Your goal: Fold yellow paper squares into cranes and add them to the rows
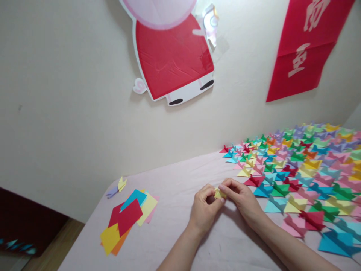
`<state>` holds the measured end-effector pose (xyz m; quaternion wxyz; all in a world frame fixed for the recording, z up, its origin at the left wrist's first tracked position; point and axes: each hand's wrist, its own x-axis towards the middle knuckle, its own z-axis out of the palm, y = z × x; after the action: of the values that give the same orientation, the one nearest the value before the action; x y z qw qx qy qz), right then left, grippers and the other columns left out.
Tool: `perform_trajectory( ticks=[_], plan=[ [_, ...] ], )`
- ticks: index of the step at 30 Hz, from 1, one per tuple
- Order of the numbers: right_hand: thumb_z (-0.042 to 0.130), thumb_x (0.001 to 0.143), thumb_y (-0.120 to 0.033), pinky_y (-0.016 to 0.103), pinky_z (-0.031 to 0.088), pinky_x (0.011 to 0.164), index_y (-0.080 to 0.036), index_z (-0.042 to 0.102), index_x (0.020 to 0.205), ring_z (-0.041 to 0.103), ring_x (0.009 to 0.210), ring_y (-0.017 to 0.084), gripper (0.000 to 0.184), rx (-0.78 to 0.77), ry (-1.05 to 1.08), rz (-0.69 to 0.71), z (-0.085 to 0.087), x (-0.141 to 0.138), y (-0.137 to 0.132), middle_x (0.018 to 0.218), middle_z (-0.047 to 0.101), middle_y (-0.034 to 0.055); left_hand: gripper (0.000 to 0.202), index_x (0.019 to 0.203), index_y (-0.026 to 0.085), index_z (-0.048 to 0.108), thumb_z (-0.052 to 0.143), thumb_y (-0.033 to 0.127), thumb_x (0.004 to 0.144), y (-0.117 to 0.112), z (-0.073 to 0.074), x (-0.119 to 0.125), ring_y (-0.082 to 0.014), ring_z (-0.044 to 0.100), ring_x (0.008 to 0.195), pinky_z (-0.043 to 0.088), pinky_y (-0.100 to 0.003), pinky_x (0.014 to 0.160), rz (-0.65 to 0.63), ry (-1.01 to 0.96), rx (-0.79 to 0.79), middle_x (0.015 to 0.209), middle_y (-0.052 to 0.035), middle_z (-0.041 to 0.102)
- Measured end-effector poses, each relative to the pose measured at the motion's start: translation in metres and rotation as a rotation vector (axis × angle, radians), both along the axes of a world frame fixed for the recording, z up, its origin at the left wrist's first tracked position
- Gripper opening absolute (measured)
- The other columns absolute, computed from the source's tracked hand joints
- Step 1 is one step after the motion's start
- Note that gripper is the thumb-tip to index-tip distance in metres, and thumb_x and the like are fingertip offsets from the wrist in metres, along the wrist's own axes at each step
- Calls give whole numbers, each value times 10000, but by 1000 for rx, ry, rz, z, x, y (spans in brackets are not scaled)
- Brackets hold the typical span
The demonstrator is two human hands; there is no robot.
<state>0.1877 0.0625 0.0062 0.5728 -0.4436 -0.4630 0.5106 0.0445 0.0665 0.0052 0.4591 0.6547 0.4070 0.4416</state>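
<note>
2 bare forearms (182, 246), 2 bare wrists (196, 227), uncovered fingers (229, 192)

Your two bare forearms angled toward each other, the left forearm (182, 246) rising from the bottom edge and the longer visible stretch of the right forearm (287, 241) slanting in from the lower right. Your left hand (204, 207) curled its index finger inward, its thumb stretched toward your right hand (243, 197), whose thumb pointed left beneath arched fingers. Both hands pinched, fingertips close together, wrists well apart.
</note>
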Motion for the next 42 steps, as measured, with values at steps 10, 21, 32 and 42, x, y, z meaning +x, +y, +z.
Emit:
perform_trajectory(
  ticks=[10, 21, 32, 42],
  plan=[
    [773, 663, -574, 269, 382, 574, -199, 588, 594, 455, 584, 142, 424, -14, 2, -30, 1, -1, -1, 574, 525, -33, 339, 530, 186, 484, 704, 356, 724, 1, 1, 0, -127, 361, 610, 279, -272, 592, -17, -40, -75, 625, 37, 411],
    [792, 630, -630, 268, 387, 558, -202, 579, 598, 452, 568, 139, 479, -11, 30, -130, -2, 2, 4, 575, 515, -32, 266, 632, 187, 582, 684, 380, 783, 2, -2, -2, -139, 432, 655, 350, -266, 646, 80, -126, -63, 693, 11, 502],
    [795, 644, -611, 261, 380, 544, -195, 593, 605, 447, 559, 131, 464, -2, 52, -110, -4, 1, 4, 575, 523, -31, 307, 781, 175, 654, 652, 479, 821, -2, -1, 1, -155, 478, 667, 379, -263, 646, 26, -76, -88, 717, -15, 590],
    [746, 715, -605, 255, 385, 565, -210, 595, 666, 445, 585, 138, 426, 22, 42, -174, -8, 3, 4, 604, 495, -43, 319, 611, 187, 594, 708, 445, 760, 3, -9, 0, -138, 408, 629, 350, -261, 635, 70, -48, -53, 649, 18, 496]
  ],
)
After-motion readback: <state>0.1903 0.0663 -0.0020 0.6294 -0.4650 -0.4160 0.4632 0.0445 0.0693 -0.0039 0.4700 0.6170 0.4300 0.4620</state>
